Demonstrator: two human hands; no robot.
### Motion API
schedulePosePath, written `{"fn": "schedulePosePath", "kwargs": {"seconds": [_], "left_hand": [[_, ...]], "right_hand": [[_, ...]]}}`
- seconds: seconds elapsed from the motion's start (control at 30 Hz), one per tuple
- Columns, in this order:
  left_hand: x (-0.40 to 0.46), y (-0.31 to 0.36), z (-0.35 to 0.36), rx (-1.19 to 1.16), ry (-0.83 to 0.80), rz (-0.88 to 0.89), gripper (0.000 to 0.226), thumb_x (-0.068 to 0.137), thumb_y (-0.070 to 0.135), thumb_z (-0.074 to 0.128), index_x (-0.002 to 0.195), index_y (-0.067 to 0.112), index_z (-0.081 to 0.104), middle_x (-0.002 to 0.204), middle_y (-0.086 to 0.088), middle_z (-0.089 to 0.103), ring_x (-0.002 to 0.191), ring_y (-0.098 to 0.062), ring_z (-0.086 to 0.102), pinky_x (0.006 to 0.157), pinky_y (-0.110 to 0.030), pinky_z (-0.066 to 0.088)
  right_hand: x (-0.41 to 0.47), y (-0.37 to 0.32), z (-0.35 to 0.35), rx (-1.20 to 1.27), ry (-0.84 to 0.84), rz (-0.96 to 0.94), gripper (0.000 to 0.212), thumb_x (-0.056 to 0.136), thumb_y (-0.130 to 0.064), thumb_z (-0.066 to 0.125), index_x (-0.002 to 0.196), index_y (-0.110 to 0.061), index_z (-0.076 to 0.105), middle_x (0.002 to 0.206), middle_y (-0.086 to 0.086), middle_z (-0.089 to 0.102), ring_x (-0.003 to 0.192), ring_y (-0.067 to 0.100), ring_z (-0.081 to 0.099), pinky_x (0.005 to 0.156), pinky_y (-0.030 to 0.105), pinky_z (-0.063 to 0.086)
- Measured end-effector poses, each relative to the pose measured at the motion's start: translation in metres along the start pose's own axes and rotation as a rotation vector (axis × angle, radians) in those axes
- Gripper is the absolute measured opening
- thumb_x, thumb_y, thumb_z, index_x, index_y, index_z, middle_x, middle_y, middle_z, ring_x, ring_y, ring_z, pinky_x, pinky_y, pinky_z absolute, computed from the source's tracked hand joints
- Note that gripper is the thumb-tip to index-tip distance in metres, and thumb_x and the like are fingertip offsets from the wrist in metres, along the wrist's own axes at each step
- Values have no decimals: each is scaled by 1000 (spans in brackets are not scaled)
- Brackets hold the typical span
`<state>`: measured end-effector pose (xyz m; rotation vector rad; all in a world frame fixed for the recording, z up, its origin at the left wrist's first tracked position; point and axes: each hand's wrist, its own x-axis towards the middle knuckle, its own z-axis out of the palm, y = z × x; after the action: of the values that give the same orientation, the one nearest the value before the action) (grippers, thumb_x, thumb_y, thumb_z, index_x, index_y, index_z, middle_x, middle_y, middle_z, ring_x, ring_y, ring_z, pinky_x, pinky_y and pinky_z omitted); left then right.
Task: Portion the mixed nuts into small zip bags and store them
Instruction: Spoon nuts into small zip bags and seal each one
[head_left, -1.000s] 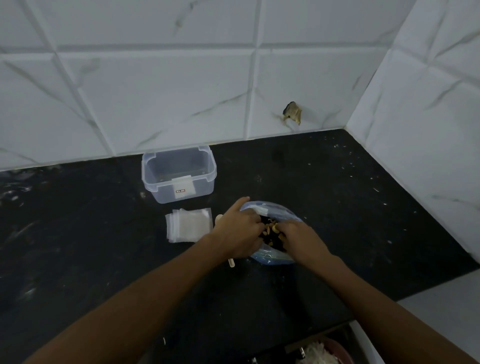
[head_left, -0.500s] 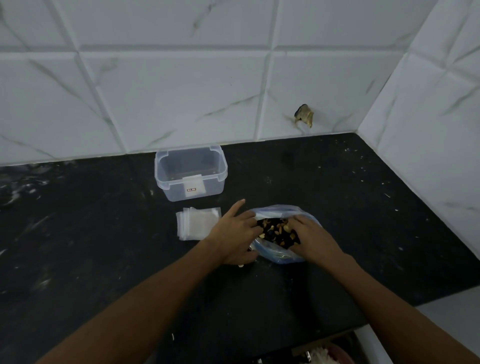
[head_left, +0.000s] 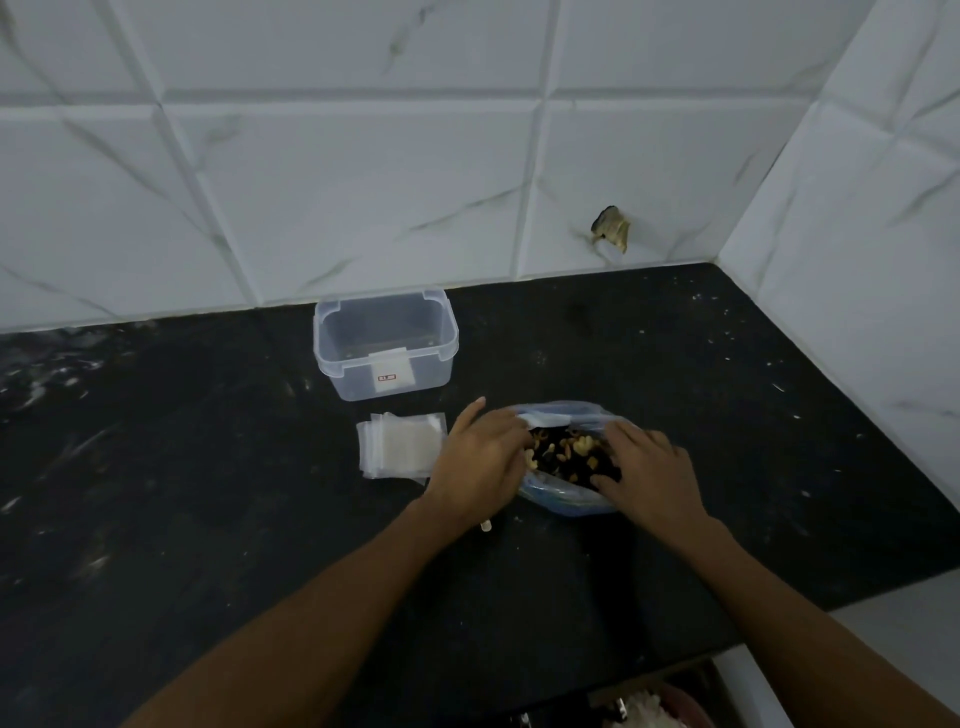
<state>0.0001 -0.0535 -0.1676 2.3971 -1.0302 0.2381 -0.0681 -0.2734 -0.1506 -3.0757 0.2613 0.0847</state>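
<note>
Mixed nuts (head_left: 571, 454) sit in an open plastic bag (head_left: 558, 499) at the centre of the frame, on my dark worktop (head_left: 208, 519), with pale and dark pieces showing through the bag's mouth.

Going from the left: the worktop's left part shows only pale smears. Left of centre, a stack of small clear zip bags (head_left: 400, 444) lies flat, just beside my left hand. Above it in the frame, near the tiled wall (head_left: 363, 182), stands a clear plastic container (head_left: 385, 345) with no lid on it and a small white label on its near side.

My left hand (head_left: 480, 457) has its fingers curled over the left edge of the bag's mouth, gripping the rim, the thumb sticking out toward the container. A small pale stick-like end (head_left: 485, 526) pokes out below that wrist; I cannot tell what it is.

My right hand (head_left: 647, 467) grips the right edge of the bag's mouth, fingers bent onto the plastic.

Upper right of the bag, a chipped hole (head_left: 612, 235) breaks the wall tile close to the corner.
</note>
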Motion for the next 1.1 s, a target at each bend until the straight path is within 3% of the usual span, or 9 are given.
{"fn": "schedulePosePath", "kwargs": {"seconds": [0.07, 0.17, 0.3, 0.43, 0.57, 0.7, 0.87, 0.93, 1.1], "left_hand": [[-10, -7, -11, -138, 149, -160, 28, 91, 23, 47, 112, 18, 65, 117, -1, 66, 120, -12, 54, 112, -35, 34], [-37, -37, -23, -78, 165, -424, 25, 90, 14, 60, 116, 14, 64, 117, -6, 66, 113, -18, 59, 101, -35, 44], [-70, -78, -29, 155, 179, -718, 21, 90, 25, 63, 109, 15, 64, 113, -8, 64, 105, -23, 57, 93, -40, 44], [-69, -88, -33, 53, 188, -974, 29, 91, 46, 59, 100, 18, 63, 106, -6, 61, 97, -22, 56, 89, -42, 47], [-57, -81, -32, -28, 165, -1082, 41, 84, 60, 61, 93, 20, 59, 100, -2, 56, 92, -20, 57, 88, -45, 49], [-49, -80, -36, -203, 73, -1182, 25, 86, 44, 68, 92, 24, 54, 97, 1, 61, 93, -19, 61, 93, -47, 49], [-55, -87, -43, -333, 79, -1199, 14, 92, 33, 64, 100, 22, 62, 97, 2, 64, 93, -17, 63, 89, -43, 54], [-60, -89, -44, -328, 105, -1188, 18, 93, 31, 62, 104, 18, 67, 99, 1, 68, 91, -15, 64, 88, -41, 55], [-62, -83, -48, -310, 184, -1126, 15, 93, 29, 63, 103, 19, 63, 100, 0, 67, 90, -16, 64, 81, -37, 55]], "right_hand": [[-3, -7, -3, 30, 118, -6, 41, 85, -36, 64, 122, -21, 57, 125, -1, 59, 112, 21, 54, 89, 38, 45], [-8, -35, -14, 175, 292, -78, 19, 85, -19, 65, 103, -12, 68, 100, 6, 68, 91, 23, 63, 78, 36, 50], [-11, -89, -21, 215, 167, -166, 13, 95, -19, 53, 101, -14, 64, 97, 2, 65, 85, 15, 61, 76, 30, 51], [-6, -139, -4, 150, 22, -214, 19, 96, -19, 52, 114, -16, 56, 102, 3, 63, 85, 16, 63, 74, 31, 54], [-4, -166, 26, 74, -165, -268, 21, 95, -14, 54, 115, -12, 59, 121, 10, 58, 89, 20, 65, 79, 34, 56], [-3, -172, 35, 36, -181, -252, 22, 94, -10, 53, 114, -10, 59, 140, 12, 40, 88, 23, 66, 80, 37, 55], [-5, -165, 36, 59, -173, -210, 21, 92, -9, 55, 113, -11, 57, 153, 11, 26, 85, 19, 65, 75, 32, 55], [-6, -162, 37, 71, -162, -173, 19, 92, -9, 56, 111, -11, 58, 155, 10, 24, 87, 17, 65, 75, 31, 56], [-8, -155, 39, 95, -153, -200, 24, 91, -11, 58, 115, -13, 58, 142, 7, 41, 96, 16, 63, 82, 31, 55]]}}
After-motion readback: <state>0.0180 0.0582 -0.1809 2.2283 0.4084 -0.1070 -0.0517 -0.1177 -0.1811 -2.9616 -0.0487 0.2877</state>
